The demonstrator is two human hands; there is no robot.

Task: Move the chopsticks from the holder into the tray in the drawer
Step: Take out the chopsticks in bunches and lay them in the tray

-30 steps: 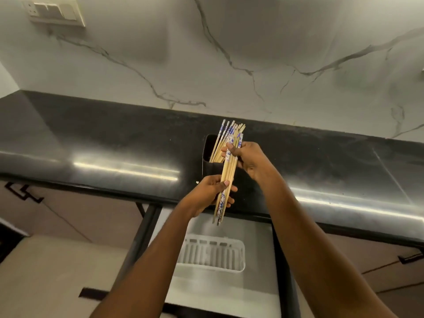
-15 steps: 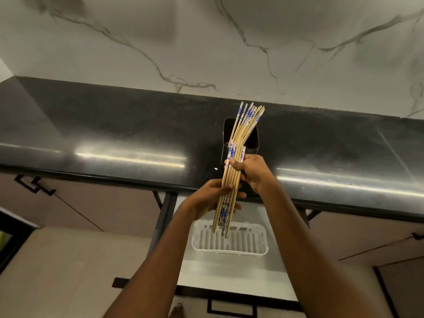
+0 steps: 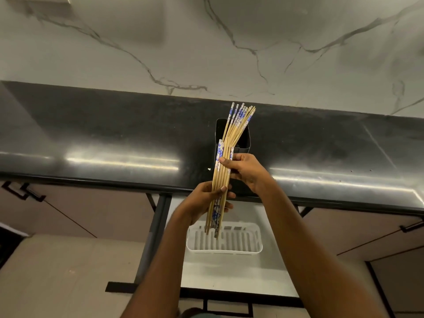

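A bundle of wooden chopsticks (image 3: 231, 136) with blue-and-white patterned ends stands nearly upright in front of the black square holder (image 3: 243, 143) on the dark counter. My left hand (image 3: 204, 203) grips the lower part of the bundle. My right hand (image 3: 244, 172) pinches it higher up. The bundle's lower tips hang over the white slotted tray (image 3: 254, 238), which lies in the open drawer (image 3: 270, 276) below the counter edge. The holder looks empty inside.
The black glossy counter (image 3: 114, 143) runs across the view under a marble wall. Cabinet fronts with black handles (image 3: 25, 191) sit on both sides of the drawer. Tiled floor lies at lower left.
Both hands have pulled the chopstick bundle out of the holder and down toward me, so its lower tips now reach over the tray's rim. The camera has tilted down.
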